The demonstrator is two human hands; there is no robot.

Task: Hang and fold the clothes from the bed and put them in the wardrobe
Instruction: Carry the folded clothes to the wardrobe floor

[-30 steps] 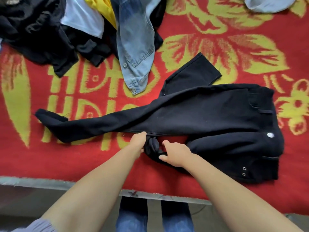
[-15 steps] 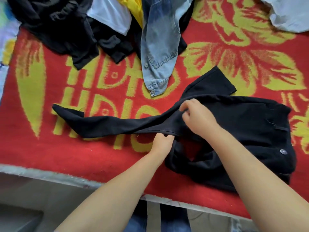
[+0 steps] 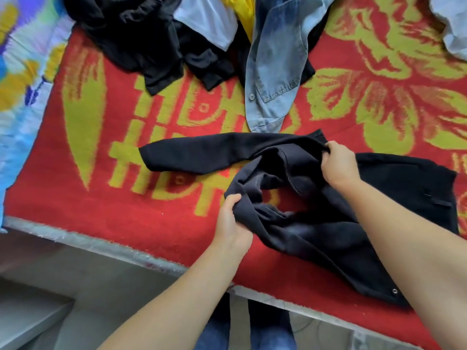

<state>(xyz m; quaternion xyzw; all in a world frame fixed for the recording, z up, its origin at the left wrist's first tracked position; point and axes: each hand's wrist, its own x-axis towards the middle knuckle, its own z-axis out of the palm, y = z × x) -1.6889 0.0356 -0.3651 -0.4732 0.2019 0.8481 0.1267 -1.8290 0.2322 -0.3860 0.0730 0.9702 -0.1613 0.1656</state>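
Folding step under way: black trousers [image 3: 316, 205] lie crumpled on red bedspread [image 3: 126, 223], near bed edge. Left hand [image 3: 231, 223] fingers gripping bunched cloth; right hand [image 3: 338, 168] fingers pinching upper fold. Next likely: pull legs straight, align. Unfolded pile [image 3: 202, 41] waits behind.

bed: a bed [image 3: 141, 251] with a pale edge along the near side
cover: a red blanket [image 3: 156, 218] with yellow-green flowers and characters, spread over the top
left side: a tie-dye sheet [image 3: 22, 79] in blue, yellow and white shows beside the blanket
near middle: black trousers [image 3: 394, 188] lie on the blanket, one leg stretched leftward
far edge: a denim shirt [image 3: 275, 72], black garments [image 3: 134, 39], a white piece [image 3: 209, 21] and a yellow piece [image 3: 246, 13] in a heap
far right corner: a pale blue garment [image 3: 452, 24]
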